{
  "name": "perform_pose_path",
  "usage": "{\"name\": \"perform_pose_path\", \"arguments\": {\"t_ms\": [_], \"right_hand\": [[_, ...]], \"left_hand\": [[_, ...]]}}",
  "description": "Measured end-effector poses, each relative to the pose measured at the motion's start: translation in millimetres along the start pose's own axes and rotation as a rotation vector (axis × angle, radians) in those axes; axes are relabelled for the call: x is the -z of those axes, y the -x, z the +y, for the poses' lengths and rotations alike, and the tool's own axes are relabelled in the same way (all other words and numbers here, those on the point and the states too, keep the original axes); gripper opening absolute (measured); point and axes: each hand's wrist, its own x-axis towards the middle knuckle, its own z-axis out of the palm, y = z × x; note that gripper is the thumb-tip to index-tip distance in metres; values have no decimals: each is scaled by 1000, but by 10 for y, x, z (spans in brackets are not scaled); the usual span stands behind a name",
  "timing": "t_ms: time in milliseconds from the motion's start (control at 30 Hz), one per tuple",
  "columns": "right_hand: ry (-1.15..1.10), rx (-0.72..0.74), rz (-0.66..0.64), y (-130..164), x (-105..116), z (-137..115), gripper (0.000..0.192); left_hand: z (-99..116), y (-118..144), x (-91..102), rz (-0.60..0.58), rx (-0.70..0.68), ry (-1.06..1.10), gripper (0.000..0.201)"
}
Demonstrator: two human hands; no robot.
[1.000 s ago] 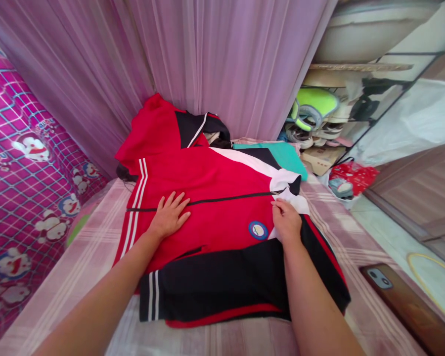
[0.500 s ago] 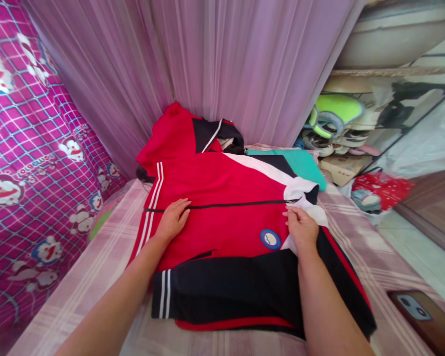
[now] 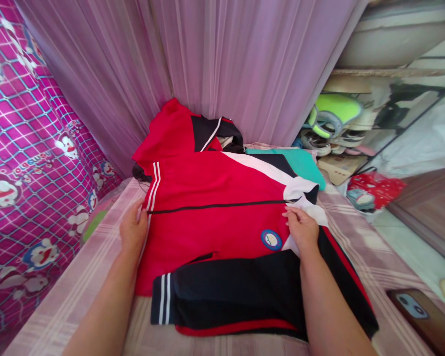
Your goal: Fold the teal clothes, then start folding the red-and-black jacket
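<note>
A red, black and white track jacket (image 3: 215, 222) lies flat on a pink plaid bed sheet (image 3: 81, 291), zip closed, a round blue badge on its chest. My left hand (image 3: 133, 230) rests on the jacket's striped hem at the left edge, fingers on the fabric. Over by the white collar, my right hand (image 3: 301, 228) presses down, its fingertips pinching the collar edge. A black sleeve with white stripes is folded across the near part of the jacket. More red and black clothing (image 3: 185, 129) is piled behind it.
A purple curtain (image 3: 226, 64) hangs behind the bed. A pink cartoon-print cover (image 3: 29, 148) fills the left side. A teal cloth (image 3: 304, 165) lies at the jacket's far right. A phone (image 3: 422, 316) lies at the bed's right edge. Shelves with shoes (image 3: 330, 123) stand beyond.
My left hand has slid left from the middle of the jacket's front to its striped hem edge. My right hand stays at the collar.
</note>
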Motion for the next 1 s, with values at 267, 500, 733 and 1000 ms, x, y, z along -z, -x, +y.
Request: {"name": "perform_pose_path", "arguments": {"t_ms": [267,500,733,1000], "right_hand": [[46,-19,-14,8,13,-66,40],[43,-6,-22,-21,1,13,41],[29,25,-16,-15,-15,33,41],[277,133,253,-113,305,-63,42]], "left_hand": [[-216,-105,65,-188,228,-151,39],[-184,-91,24,-203,200,-82,40],[-75,-66,36,-199,241,30,30],[-119,-83,35,-155,253,-13,34]]}}
